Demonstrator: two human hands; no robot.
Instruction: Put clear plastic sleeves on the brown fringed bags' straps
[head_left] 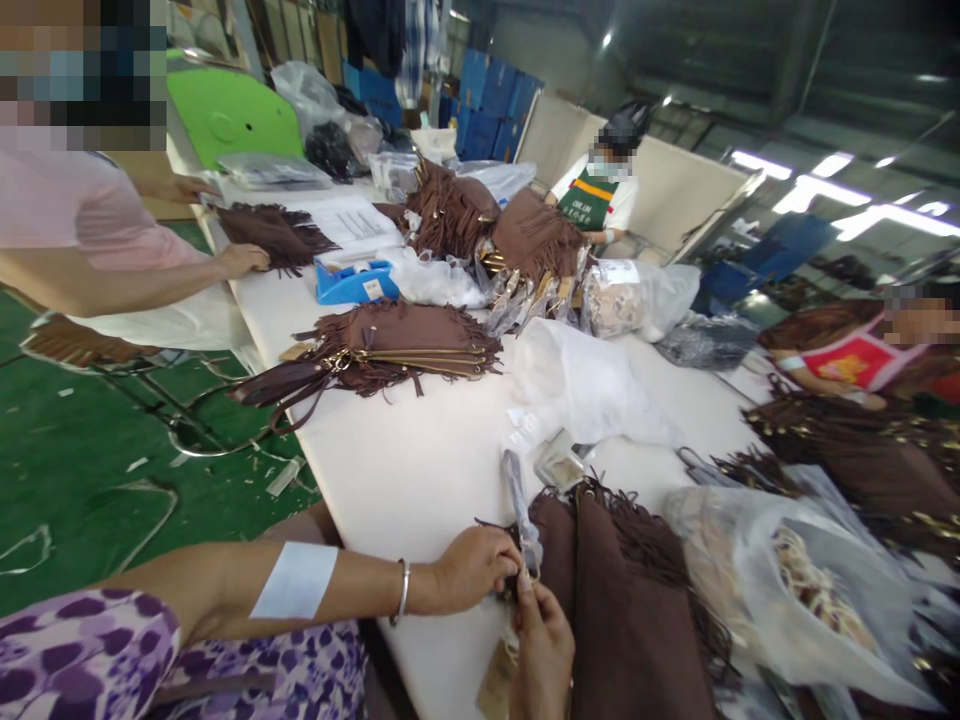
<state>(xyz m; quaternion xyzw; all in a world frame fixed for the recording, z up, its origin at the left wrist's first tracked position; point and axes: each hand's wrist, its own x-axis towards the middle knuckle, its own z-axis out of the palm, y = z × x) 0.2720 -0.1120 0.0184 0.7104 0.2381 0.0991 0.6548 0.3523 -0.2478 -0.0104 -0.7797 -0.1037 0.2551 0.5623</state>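
A brown fringed bag (626,610) lies on the white table (390,460) at the lower right. At its left edge my left hand (476,572), a bracelet on its wrist, is closed in a pinch. My right hand (544,640) comes up from below, thumb and fingers pinched together, almost touching my left fingertips. What lies between the fingers is too small to make out. A tan tag (496,680) with a pale string hangs just beside my right hand. Above the hands, a plastic-wrapped strip (517,500) extends from the bag's edge.
Another fringed bag (420,340) lies farther up the table, near a blue tray (356,282) and a heap of brown bags (532,235). White plastic (592,385) and an open plastic bag (817,590) of strings lie right. People work left, behind and right.
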